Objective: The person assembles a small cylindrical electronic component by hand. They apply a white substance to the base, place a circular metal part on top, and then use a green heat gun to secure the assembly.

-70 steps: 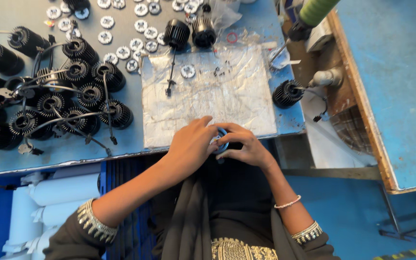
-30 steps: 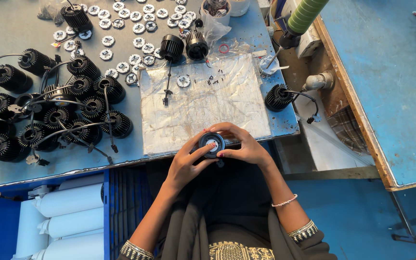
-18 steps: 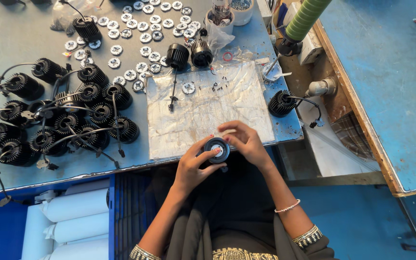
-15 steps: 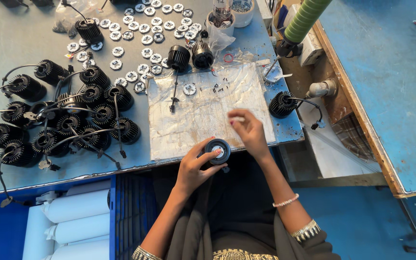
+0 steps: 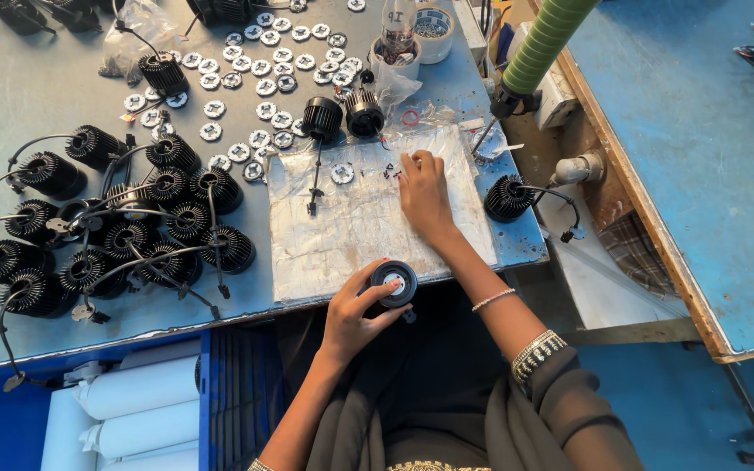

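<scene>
Fingertips of the right hand (image 5: pixel 423 194) pinch at tiny screws (image 5: pixel 391 169) at twelve o'clock; left hand (image 5: pixel 355 316) should hold the black lamp housing (image 5: pixel 394 283) level.

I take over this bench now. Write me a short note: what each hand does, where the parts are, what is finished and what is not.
Left hand: holds one black finned housing at the table's near edge, with a white round board seated in its open face.
Right hand: reaches onto the crinkled foil sheet, fingertips at the tiny loose pieces near its far edge; whether it grips one cannot be told.
Parts: loose white round boards lie at the far side; wired black housings are piled on the left; one housing sits alone on the right.
Done: board is in the held housing.
Left: whether it is fastened does not show.
</scene>
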